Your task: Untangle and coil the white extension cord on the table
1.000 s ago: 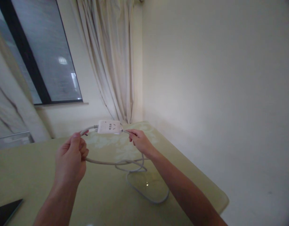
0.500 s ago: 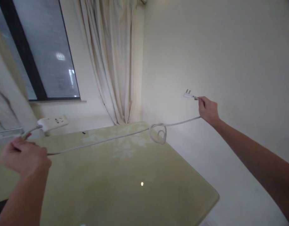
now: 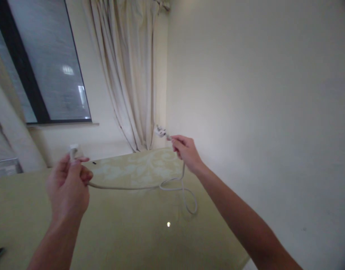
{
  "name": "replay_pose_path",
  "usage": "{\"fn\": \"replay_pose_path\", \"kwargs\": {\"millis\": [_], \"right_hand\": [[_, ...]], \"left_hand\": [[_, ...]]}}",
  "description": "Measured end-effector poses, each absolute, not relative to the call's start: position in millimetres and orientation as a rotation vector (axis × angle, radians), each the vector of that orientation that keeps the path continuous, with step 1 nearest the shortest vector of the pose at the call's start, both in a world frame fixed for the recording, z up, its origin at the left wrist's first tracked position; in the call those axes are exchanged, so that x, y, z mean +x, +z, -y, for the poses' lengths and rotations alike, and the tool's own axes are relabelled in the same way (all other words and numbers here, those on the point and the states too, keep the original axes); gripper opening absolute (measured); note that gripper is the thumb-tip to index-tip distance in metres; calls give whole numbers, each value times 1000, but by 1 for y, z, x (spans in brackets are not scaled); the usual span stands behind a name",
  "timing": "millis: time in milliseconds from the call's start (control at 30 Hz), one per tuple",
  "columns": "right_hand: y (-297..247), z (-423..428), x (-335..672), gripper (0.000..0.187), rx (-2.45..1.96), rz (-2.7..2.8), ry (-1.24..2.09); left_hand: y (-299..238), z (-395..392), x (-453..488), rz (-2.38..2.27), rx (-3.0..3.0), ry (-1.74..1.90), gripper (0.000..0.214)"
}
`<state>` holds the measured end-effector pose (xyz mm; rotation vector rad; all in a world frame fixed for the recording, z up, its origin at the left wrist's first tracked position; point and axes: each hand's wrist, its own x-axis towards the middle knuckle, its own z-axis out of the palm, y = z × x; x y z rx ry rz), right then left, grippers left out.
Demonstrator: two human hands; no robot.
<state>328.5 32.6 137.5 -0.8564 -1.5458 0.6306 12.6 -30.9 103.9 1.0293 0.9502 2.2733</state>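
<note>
The cord (image 3: pixel 122 188) that runs between my left grip (image 3: pixel 69 183) and my right grip (image 3: pixel 187 150) looks like smooth, matt plastic. I see hard plastic in the plug (image 3: pixel 160 131) and the socket block (image 3: pixel 78 150), both slightly blurred. Below me the tabletop (image 3: pixel 127 232) is smooth and glossy, mirroring light. The curtain (image 3: pixel 133 75) is matt, creased cloth; the window pane (image 3: pixel 48 56) shiny, reflecting glass; the wall (image 3: pixel 245 93) matt, fairly smooth.

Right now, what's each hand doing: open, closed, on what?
Left hand: closed, holding the cord near the socket block.
Right hand: closed, holding the cord just behind the plug.
</note>
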Motion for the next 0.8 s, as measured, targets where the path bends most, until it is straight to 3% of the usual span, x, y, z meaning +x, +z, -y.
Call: {"fn": "replay_pose_path", "kwargs": {"millis": [133,267,433,667,800], "right_hand": [[99,-1,235,20,-777,1590,1275],[91,15,201,33,-411,1428,1595],[96,18,210,41,-507,1242,1413],[99,14,222,38,-601,1374,1347],[100,9,221,41,-691,1547,1122]], "left_hand": [[108,50,58,-978,1384,2129,36],[103,60,73,-1138,1527,1934,38],[95,58,81,-1184,1619,1717,24],[90,51,86,-923,1029,1464,39],[86,48,86,-940,1118,1603,35]]}}
